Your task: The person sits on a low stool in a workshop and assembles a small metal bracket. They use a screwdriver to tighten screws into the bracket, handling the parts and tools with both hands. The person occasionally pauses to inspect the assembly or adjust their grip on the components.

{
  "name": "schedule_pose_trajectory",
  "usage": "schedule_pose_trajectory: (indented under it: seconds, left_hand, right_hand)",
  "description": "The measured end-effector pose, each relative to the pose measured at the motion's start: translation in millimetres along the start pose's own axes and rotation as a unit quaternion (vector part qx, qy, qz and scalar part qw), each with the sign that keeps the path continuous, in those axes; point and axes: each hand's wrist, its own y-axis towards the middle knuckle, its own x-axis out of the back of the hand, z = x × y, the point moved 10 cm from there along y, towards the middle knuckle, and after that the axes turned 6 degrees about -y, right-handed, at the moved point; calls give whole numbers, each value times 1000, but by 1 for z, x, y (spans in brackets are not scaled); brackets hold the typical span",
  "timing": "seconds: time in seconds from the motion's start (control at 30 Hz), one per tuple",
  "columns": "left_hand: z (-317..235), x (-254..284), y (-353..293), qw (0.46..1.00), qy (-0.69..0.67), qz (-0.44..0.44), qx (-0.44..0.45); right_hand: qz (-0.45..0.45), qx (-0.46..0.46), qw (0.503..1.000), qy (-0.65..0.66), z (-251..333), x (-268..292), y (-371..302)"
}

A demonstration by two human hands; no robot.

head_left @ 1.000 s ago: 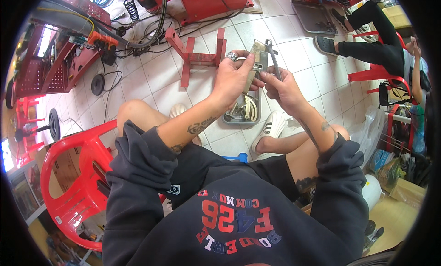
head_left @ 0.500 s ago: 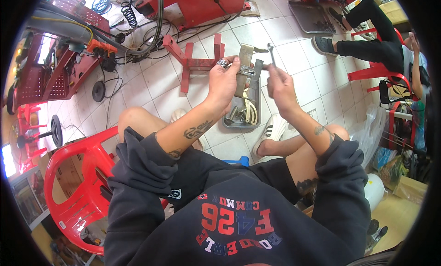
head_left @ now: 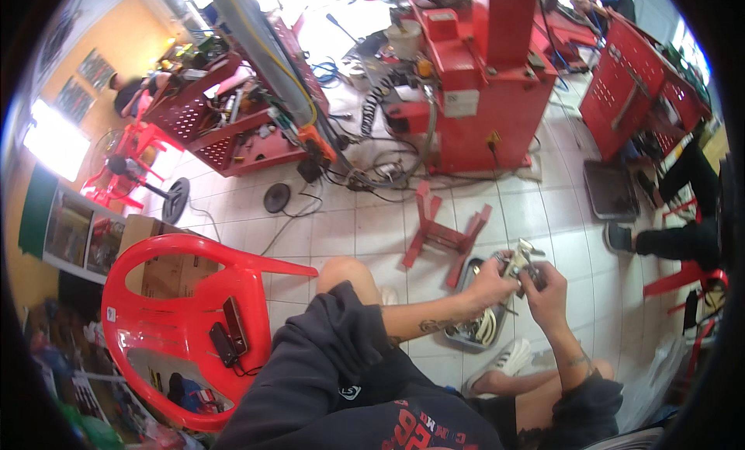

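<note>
My left hand point(head_left: 490, 287) is closed round a worn, pale metal part point(head_left: 523, 253) with a bracket-like end, held up over a grey tray point(head_left: 452, 337). Close beside it my right hand point(head_left: 546, 290) is bent inward, fingers pressed together at the part. Dark metal shows between the hands, but what the right fingers hold is too small to make out. In the tray lie pale curved pieces point(head_left: 486, 328) and other metal parts, partly covered by my left forearm.
A red metal stand point(head_left: 444, 236) is on the tiled floor just beyond the tray. On my left, a red plastic chair point(head_left: 186, 252) bears two dark boxy items point(head_left: 229, 333). Red machinery point(head_left: 493, 116) and cables stand ahead. Another person's legs point(head_left: 679, 244) are at right.
My view has swung left and upward, so the hands now sit lower right. The right hand has come in against the part; the wrench-like tool seen in it earlier is no longer distinguishable.
</note>
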Motion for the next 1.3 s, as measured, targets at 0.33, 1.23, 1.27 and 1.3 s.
schedule_pose_trajectory:
  seconds: [0.33,1.23,1.27,1.3]
  left_hand:
    - [-10,4,-4,981,174,-8,-81]
    - [9,10,-3,956,277,-33,-89]
    - [7,8,-5,957,276,-33,-84]
    - [5,7,-5,957,276,-34,-81]
  right_hand:
    - [74,-9,994,80,0,-10,0]
    - [33,22,999,-16,4,-8,-4]
    - [38,16,998,-38,6,-6,-4]
    - [44,11,997,-59,8,-5,-4]
